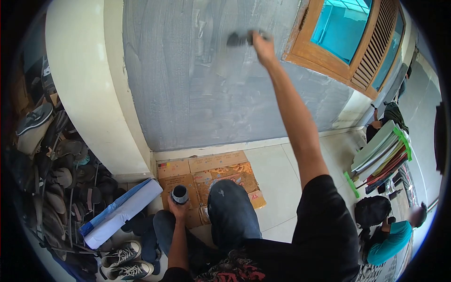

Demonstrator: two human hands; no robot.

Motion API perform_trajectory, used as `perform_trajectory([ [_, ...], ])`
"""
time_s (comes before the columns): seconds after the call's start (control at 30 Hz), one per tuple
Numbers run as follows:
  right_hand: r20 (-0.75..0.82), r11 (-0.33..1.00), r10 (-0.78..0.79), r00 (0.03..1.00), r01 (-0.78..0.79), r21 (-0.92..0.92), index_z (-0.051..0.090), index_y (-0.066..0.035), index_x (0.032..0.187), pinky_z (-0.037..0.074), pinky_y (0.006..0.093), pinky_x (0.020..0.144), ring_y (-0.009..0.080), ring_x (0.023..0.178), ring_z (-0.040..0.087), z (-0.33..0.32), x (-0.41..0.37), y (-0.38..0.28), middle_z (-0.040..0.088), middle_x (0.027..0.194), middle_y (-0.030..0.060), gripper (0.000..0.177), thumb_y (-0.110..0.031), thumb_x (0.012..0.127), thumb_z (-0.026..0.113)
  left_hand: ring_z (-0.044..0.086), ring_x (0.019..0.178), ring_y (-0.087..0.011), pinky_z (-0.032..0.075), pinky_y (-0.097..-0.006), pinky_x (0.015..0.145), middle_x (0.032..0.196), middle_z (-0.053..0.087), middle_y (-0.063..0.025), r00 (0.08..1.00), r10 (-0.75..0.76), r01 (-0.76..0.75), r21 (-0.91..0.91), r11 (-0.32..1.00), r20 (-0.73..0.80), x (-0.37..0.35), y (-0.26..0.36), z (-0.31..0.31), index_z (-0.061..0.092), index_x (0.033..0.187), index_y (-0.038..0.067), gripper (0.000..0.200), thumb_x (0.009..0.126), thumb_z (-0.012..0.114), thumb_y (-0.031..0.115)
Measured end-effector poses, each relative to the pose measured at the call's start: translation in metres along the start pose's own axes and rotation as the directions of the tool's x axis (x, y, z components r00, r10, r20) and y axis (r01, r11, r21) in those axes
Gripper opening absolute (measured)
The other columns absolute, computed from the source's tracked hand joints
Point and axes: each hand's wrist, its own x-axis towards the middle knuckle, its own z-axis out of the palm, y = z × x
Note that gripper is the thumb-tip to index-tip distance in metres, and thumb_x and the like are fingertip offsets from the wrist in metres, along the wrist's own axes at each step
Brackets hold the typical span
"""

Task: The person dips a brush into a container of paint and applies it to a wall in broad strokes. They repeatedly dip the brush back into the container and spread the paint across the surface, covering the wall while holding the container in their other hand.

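Observation:
My right hand (264, 47) is raised at the end of a stretched arm and grips a paintbrush (240, 39) with dark bristles, smeared by motion. The bristles point left and overlap the grey wall (174, 75), which shows uneven streaks and lighter patches. Low down by my left knee, my left hand (179, 207) is wrapped round a small cup (180, 193) with a dark inside and grey-smudged sides. Below the wall, flattened cardboard (188, 181) covers part of the floor near my knees.
A shoe rack (58, 188) full of footwear stands left, with a rolled sheet (124, 214) and sneakers (124, 261) beside it. A cream pillar (87, 75) borders the wall. A wooden window (336, 37) is upper right. Past a cloth rack (383, 152), a person (392, 239) sits at right.

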Motion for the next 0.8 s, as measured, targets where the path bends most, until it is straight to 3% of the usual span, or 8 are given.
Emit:
perform_trajectory([
  [0.13,-0.119,0.986,-0.148,0.982,0.155,0.060,0.068,0.011,0.096,0.051,0.0323,0.076,0.0177,0.088,0.062,0.003,0.054,-0.062,0.068,0.096,0.0141,0.038,-0.023,0.081,0.073,0.063,0.097,-0.0324,0.050,-0.0430,0.086,0.104,0.060,-0.0155,0.999,-0.021,0.020,-0.018,1.000,-0.026,0.001,-0.003,0.003,0.051,0.115,0.003,0.071,0.057,0.089,0.016],
  [0.2,-0.013,0.969,-0.243,0.970,0.242,-0.042,0.073,0.001,0.094,0.049,0.0341,0.081,0.0180,0.087,0.059,0.002,0.058,-0.095,0.065,0.092,0.0063,0.032,-0.027,0.097,0.058,0.063,0.096,-0.0321,0.050,-0.0428,0.086,0.104,0.060,-0.0153,0.999,-0.033,0.033,-0.010,0.999,-0.018,0.001,-0.001,0.005,0.051,0.116,0.003,0.071,0.057,0.089,0.016],
  [0.23,-0.083,0.958,-0.279,0.957,0.270,-0.099,0.075,-0.001,0.091,0.048,0.0330,0.080,0.0170,0.085,0.057,0.009,0.049,-0.105,0.064,0.085,0.0054,0.028,-0.021,0.098,0.056,0.063,0.096,-0.0318,0.050,-0.0426,0.085,0.103,0.060,-0.0149,0.999,-0.027,0.026,-0.036,0.999,-0.025,0.001,-0.002,0.005,0.050,0.115,0.003,0.070,0.057,0.089,0.017],
  [0.37,-0.191,0.969,-0.248,0.950,0.247,-0.033,0.064,0.012,0.107,0.051,0.0352,0.084,0.0204,0.094,0.062,0.009,0.053,-0.041,0.068,0.100,0.0186,0.048,-0.026,0.080,0.076,0.063,0.095,-0.0308,0.050,-0.0419,0.085,0.102,0.060,-0.0139,0.999,-0.038,0.039,-0.021,0.999,0.003,0.002,-0.003,0.004,0.051,0.112,0.004,0.068,0.057,0.089,0.017],
  [0.5,-0.285,0.906,-0.303,0.909,0.183,-0.381,0.062,0.010,0.111,0.047,0.0376,0.093,0.0238,0.105,0.058,-0.004,-0.032,0.057,0.061,0.110,0.0191,0.053,-0.029,0.080,0.080,0.063,0.094,-0.0304,0.050,-0.0412,0.084,0.101,0.060,-0.0138,0.999,0.011,-0.011,-0.011,1.000,-0.034,0.002,-0.001,0.003,0.051,0.110,0.004,0.067,0.057,0.089,0.018],
  [0.67,-0.281,0.965,0.107,0.954,-0.168,-0.202,0.058,0.007,0.112,0.048,0.0361,0.090,0.0230,0.103,0.058,-0.020,-0.164,0.136,0.060,0.109,0.0188,0.053,-0.029,0.080,0.080,0.062,0.093,-0.0303,0.050,-0.0419,0.084,0.101,0.060,-0.0139,0.998,-0.060,0.060,-0.040,0.997,0.002,0.000,0.010,-0.001,0.051,0.108,0.004,0.067,0.055,0.090,0.015],
  [0.77,-0.197,0.865,0.467,0.862,-0.492,-0.098,0.055,0.008,0.117,0.050,0.0322,0.086,0.0201,0.097,0.060,-0.023,-0.217,0.143,0.063,0.109,0.0182,0.054,-0.028,0.083,0.076,0.062,0.093,-0.0318,0.050,-0.0433,0.084,0.101,0.060,-0.0142,1.000,0.015,-0.016,0.017,1.000,0.011,0.000,0.004,-0.003,0.052,0.109,0.004,0.069,0.054,0.091,0.014],
  [0.8,-0.198,0.866,0.466,0.862,-0.490,-0.098,0.055,0.008,0.117,0.050,0.0322,0.086,0.0201,0.097,0.060,-0.027,-0.223,0.139,0.063,0.109,0.0182,0.054,-0.028,0.083,0.076,0.062,0.093,-0.0318,0.050,-0.0433,0.084,0.101,0.060,-0.0142,1.000,0.017,-0.017,0.016,1.000,0.011,0.000,0.002,-0.003,0.052,0.109,0.004,0.069,0.054,0.091,0.014],
])
